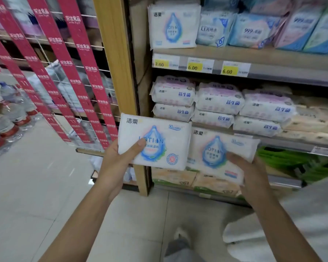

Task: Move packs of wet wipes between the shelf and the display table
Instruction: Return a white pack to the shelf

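Observation:
My left hand (119, 163) grips a white pack of wet wipes (159, 137) with a blue drop printed on it, thumb across its front. Just to its right, my right hand (250, 173) holds a second pack of the same kind (212, 146), thumb on its front. Both packs are held in the air before the middle of the shelf (273, 55). A matching pack (173, 25) stands upright at the left end of the upper shelf board, above a 3.00 price tag (160, 63).
Stacked white and pink wipe packs (218, 103) fill the middle shelf; blue and pink packs (254, 29) fill the top one. A wooden post (117, 59) borders the shelf on the left. Red banners (64, 69) hang over a wire rack; water bottles (9, 108) stand far left. Tiled floor below.

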{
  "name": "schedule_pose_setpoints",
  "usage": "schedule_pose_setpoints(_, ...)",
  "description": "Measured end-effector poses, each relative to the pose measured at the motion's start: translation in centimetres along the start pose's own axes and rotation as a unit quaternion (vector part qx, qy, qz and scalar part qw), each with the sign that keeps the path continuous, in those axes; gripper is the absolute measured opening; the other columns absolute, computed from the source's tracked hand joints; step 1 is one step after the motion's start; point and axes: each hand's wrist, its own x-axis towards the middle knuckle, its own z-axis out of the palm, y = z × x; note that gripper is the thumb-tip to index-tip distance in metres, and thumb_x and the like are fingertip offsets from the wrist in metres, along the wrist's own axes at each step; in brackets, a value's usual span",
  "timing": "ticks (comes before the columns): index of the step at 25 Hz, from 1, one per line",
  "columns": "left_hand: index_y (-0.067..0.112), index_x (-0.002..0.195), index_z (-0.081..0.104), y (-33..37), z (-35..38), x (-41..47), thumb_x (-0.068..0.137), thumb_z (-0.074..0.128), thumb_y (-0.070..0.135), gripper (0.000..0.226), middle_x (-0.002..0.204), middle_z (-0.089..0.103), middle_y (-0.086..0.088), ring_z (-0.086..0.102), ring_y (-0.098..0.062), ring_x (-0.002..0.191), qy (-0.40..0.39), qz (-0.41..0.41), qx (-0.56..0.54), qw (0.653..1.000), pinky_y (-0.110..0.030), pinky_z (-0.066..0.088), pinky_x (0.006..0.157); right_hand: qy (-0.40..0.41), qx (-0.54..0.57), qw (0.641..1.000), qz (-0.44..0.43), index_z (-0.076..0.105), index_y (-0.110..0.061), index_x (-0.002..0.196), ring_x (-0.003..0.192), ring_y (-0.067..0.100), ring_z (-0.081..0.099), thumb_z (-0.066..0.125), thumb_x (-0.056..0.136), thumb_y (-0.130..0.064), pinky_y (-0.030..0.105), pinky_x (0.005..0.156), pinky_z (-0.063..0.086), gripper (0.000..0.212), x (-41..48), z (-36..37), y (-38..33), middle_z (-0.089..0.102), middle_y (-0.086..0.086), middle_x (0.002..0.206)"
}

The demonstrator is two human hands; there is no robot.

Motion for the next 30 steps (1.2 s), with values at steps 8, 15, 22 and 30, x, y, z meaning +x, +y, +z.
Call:
schedule_pose_setpoints(8, 0.012, 0.113, 0.066, 3.2, 5.9, 9.2, 0.074, 0.069, 0.024, 0.042, 0.108, 0.073, -0.004, 0.071, -0.02, 0.097, 0.049, 0.047, -0.026, 0.997, -0.025, 0.059, 0.073, -0.116, -0.028, 0.979, -0.167, 0.064, -0.01, 0.111, 0.094, 0.021, 0.071, 0.071, 0.078, -0.005, 0.035, 0.073, 0.059, 0.034, 20.5, 7.8, -16.6, 0.074, 0.001, 0.103)
schedule_pose_setpoints(15, 0.007, 0.119, 0.062, 5.8, 7.6, 14.2, 0.08, 0.063, 0.015, 0.04, 0.109, 0.073, -0.005, 0.07, -0.02, 0.098, 0.037, 0.087, -0.034, 0.995, -0.024, 0.058, 0.072, -0.162, -0.093, 0.958, -0.219, 0.061, -0.008, 0.114, 0.103, 0.022, 0.068, 0.072, 0.08, -0.005, 0.049, 0.09, 0.055, 0.036, 28.9, 15.5, -18.6, 0.069, 0.008, 0.114)
schedule_pose_setpoints(22, 0.01, 0.123, 0.058, 7.6, 9.5, 18.2, 0.079, 0.064, 0.018, 0.046, 0.116, 0.07, -0.005, 0.067, -0.021, 0.106, 0.02, 0.119, -0.06, 0.991, -0.032, 0.058, 0.083, -0.052, -0.325, 0.903, -0.276, 0.053, 0.0, 0.098, 0.09, 0.022, 0.064, 0.083, 0.063, -0.04, 0.046, 0.076, 0.055, 0.061, 31.2, 16.8, -17.8, 0.067, 0.009, 0.1)
schedule_pose_setpoints(30, 0.015, 0.121, 0.059, 10.8, 13.1, 25.4, 0.088, 0.065, 0.014, 0.033, 0.119, 0.068, -0.005, 0.066, -0.021, 0.109, -0.013, 0.195, -0.038, 0.98, -0.039, 0.054, 0.092, -0.034, -0.245, 0.941, -0.232, 0.058, -0.021, 0.085, 0.077, 0.012, 0.062, 0.051, 0.094, -0.04, 0.03, 0.081, 0.053, 0.022, 31.1, 14.4, -19.1, 0.063, -0.003, 0.081)
